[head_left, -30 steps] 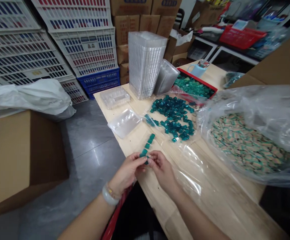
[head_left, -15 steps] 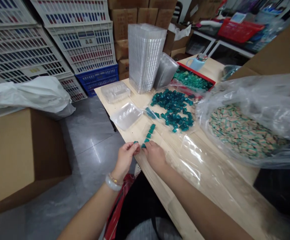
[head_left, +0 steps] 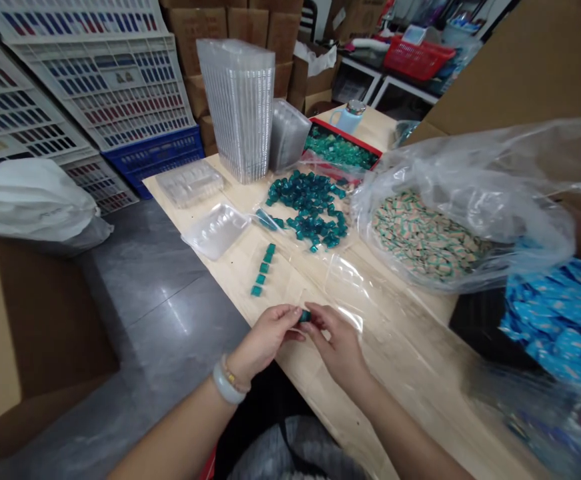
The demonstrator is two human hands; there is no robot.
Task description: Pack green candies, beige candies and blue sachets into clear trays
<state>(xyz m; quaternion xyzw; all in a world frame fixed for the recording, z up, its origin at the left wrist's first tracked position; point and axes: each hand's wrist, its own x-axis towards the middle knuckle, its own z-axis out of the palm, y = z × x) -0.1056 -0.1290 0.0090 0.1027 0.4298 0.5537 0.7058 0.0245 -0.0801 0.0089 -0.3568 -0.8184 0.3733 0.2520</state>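
Head view, left hand [head_left: 264,339] and right hand [head_left: 337,348], grips pinching one small teal packet [head_left: 305,316] between them

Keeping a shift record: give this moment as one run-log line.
left hand: pinching teal square piece | right hand: pinching same piece | nearby: row of teal pieces on wooden table

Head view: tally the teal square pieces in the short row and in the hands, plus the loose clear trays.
teal square pieces in the row on the table: 5
teal square piece between left hand and right hand: 1
loose clear plastic trays: 2
Total: 8
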